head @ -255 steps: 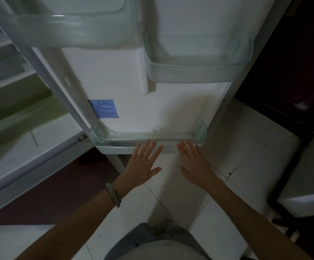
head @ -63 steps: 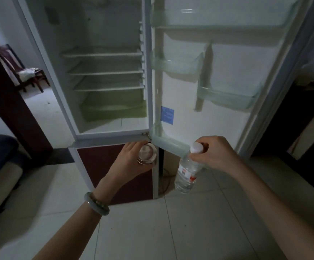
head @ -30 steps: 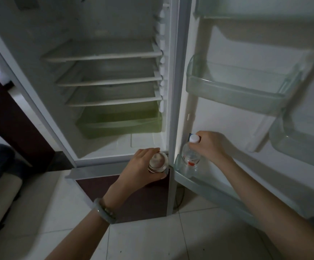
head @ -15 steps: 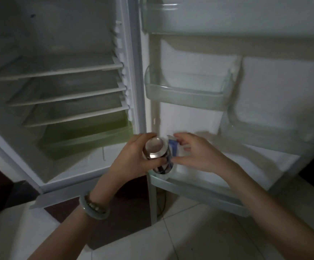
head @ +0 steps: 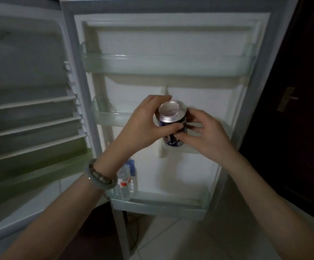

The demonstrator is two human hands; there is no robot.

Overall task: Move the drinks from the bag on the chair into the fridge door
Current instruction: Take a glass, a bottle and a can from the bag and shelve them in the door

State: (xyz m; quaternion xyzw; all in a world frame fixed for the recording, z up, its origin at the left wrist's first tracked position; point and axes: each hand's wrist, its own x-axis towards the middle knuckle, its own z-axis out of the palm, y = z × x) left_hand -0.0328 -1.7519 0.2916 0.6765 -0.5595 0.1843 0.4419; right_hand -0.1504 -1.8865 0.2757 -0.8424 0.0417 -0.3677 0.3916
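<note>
A blue drink can [head: 172, 117] with a silver end facing me is held in front of the open fridge door [head: 171, 91]. My left hand [head: 143, 126] wraps it from the left. My right hand [head: 206, 134] touches its lower right side with the fingertips. A clear water bottle [head: 125, 184] with a red label stands in the left end of the bottom door shelf [head: 161, 205], partly behind my left wrist. The bag and the chair are out of view.
A top door shelf [head: 167, 64] and a small mid-left door shelf [head: 109, 118] hang above. The fridge interior [head: 28, 119] with its white shelves and green drawer lies to the left. A dark wooden door [head: 291, 109] stands right. Tiled floor lies below.
My right hand has let go of the water bottle, which now stands in the bottom door shelf. Both hands have risen with the can to mid-door height, and my view has turned toward the door.
</note>
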